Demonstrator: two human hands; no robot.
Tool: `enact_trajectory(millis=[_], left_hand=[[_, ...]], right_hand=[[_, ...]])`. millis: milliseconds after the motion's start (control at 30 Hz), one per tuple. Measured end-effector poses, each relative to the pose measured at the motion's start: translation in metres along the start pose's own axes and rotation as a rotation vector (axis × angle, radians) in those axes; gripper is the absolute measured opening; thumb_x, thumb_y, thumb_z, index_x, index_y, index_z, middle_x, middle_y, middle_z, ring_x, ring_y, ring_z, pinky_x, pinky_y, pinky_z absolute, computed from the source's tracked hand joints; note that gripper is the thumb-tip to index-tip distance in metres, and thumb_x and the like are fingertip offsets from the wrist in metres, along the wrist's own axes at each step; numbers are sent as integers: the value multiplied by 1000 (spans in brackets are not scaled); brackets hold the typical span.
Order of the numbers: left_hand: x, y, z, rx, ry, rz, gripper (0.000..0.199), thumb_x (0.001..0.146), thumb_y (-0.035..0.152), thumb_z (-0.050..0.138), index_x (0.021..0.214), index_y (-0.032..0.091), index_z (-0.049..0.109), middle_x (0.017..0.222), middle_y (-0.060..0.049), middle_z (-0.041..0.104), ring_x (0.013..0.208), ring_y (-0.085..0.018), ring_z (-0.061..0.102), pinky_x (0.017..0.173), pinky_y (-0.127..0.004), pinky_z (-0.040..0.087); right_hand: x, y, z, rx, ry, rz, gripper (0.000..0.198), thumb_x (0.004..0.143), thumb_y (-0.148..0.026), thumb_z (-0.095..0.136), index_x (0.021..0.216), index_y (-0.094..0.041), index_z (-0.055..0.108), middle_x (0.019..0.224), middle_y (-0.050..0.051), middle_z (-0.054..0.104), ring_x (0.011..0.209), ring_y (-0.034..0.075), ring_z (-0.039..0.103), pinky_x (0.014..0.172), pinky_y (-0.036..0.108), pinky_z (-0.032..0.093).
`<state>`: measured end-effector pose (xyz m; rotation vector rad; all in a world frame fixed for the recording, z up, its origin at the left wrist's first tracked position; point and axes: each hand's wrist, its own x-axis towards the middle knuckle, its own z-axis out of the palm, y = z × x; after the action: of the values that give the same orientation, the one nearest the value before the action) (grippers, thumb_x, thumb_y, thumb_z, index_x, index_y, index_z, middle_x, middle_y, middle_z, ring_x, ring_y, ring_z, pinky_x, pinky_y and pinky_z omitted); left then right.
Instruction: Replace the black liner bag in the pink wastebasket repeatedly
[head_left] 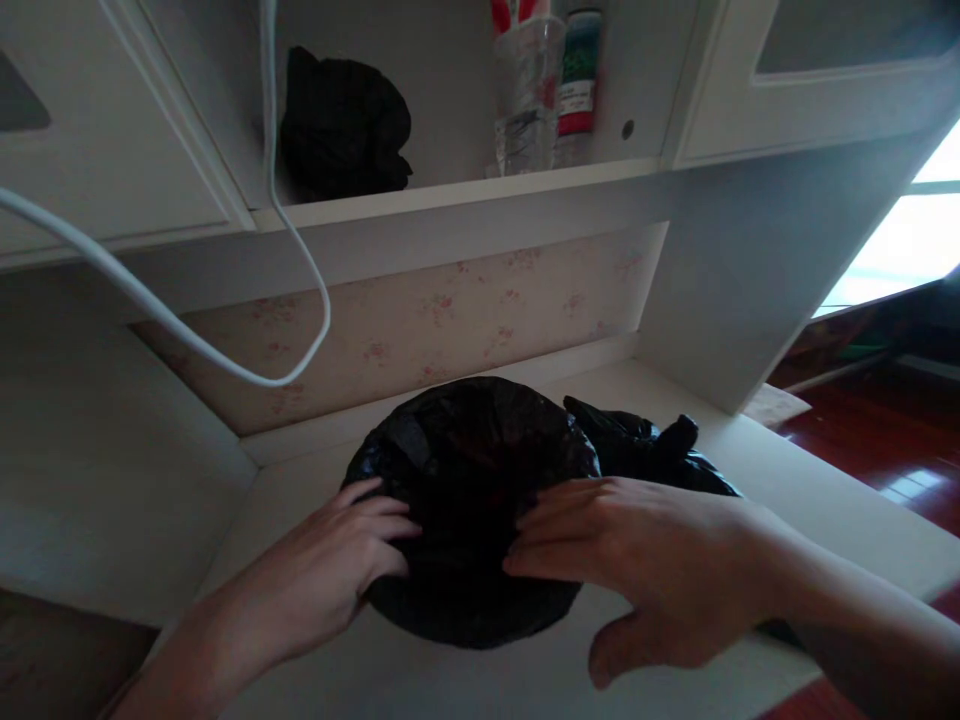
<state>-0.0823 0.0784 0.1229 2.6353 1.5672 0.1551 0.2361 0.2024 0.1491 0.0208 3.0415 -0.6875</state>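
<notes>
A round trash bin lined with a black trash bag [480, 620] stands on the white surface, its dark opening facing me. The bag is folded over the rim and hides the bin itself. My left hand [352, 540] lies across the left rim, fingers apart and touching the bag just inside. Over the right rim reaches my right hand [637, 560], its fingers stretched into the opening and its thumb spread away outside. Shadow hides the bottom of the bin. Behind my right hand lies a tied black plastic bag [652, 450].
Above, an open shelf [450, 192] holds a crumpled black bundle [341, 125], a clear plastic cup [527, 95] and a bottle with a red lower band [580, 75]. A white cable [187, 335] hangs in front at the left. Side panels flank the white tabletop [675, 410].
</notes>
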Motion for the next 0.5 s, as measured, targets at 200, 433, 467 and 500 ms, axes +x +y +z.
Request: enact_trajectory(millis=[200, 433, 467, 500], left_hand=[[-28, 21, -5, 156, -9, -28, 108, 66, 58, 92, 159, 36, 42, 155, -8, 58, 139, -37, 58, 114, -55, 50], [8, 101, 36, 171, 464, 82, 31, 105, 20, 45, 124, 13, 69, 104, -6, 83, 80, -20, 79, 70, -29, 63], [9, 102, 39, 159, 455, 83, 34, 103, 14, 40, 120, 14, 70, 98, -5, 83, 75, -19, 78, 66, -31, 62], [10, 101, 39, 141, 437, 78, 38, 100, 9, 36, 116, 14, 70, 91, -5, 82, 71, -20, 76, 63, -32, 61]], right_hand=[[5, 14, 9, -148, 37, 13, 80, 78, -37, 88, 150, -22, 56, 155, 16, 56, 152, 36, 41, 131, 60, -2], [46, 4, 9, -315, -238, 131, 29, 90, -40, 69, 92, -14, 82, 83, 15, 80, 79, 32, 77, 72, 40, 54], [47, 2, 7, -332, -291, 164, 33, 90, -44, 69, 88, -14, 82, 78, 14, 79, 73, 32, 76, 62, 38, 50], [47, 1, 6, -327, -314, 170, 36, 90, -48, 69, 89, -14, 82, 78, 14, 79, 73, 33, 76, 59, 37, 48]])
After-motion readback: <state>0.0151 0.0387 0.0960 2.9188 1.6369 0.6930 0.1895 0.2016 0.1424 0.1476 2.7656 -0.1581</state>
